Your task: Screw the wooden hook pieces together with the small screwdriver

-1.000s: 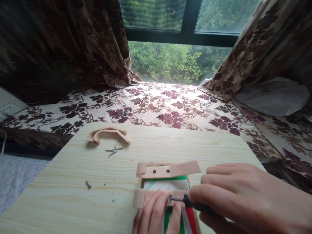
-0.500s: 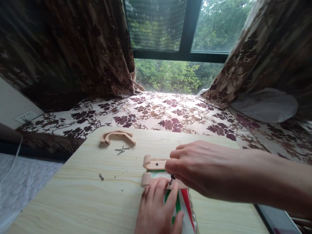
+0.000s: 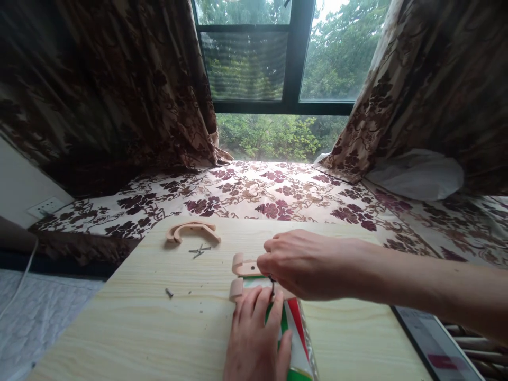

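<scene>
Hooks (image 3: pixel 236 290) — pale tan; packet (image 3: pixel 297 330) — red, green, white.

Wooden hooks (image 3: pixel 198 225) look smooth (and matt), the screws (image 3: pixel 200 249) metallic, the tabletop (image 3: pixel 151 338) wood-grained.

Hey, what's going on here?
A person's right hand grips a screwdriver, mostly hidden, its shaft pointing down at a curved wooden piece. The left hand rests on that piece, which lies across a green, white and red packet. A second wooden piece lies beyond. Farther left on the tabletop are two more curved pieces, a cluster of screws and one lone screw.
</scene>
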A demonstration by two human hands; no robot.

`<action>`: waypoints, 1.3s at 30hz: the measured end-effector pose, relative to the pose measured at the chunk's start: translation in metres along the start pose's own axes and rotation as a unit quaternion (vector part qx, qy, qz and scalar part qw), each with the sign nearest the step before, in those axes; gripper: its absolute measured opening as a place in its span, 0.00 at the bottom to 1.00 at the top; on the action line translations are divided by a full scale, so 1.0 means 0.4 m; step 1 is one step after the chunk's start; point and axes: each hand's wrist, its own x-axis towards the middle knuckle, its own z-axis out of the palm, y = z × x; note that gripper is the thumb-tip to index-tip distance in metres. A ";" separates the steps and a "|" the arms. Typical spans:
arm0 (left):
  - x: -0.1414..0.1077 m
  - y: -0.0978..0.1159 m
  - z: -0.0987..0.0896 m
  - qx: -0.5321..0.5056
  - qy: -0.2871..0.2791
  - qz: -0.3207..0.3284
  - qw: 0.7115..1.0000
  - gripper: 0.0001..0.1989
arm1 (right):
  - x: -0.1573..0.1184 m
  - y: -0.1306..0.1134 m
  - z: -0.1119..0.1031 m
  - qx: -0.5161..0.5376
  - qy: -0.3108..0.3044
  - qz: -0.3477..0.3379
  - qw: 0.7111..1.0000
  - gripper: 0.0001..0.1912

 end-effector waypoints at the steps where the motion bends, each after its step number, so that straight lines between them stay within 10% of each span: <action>1: 0.001 0.002 0.000 -0.004 -0.005 -0.005 1.000 0.24 | 0.000 0.000 0.004 0.000 0.007 -0.003 1.000 0.07; 39: 0.010 0.023 -0.020 -0.010 -0.036 -0.043 0.998 0.22 | -0.002 -0.010 0.009 -0.020 0.039 0.009 0.999 0.04</action>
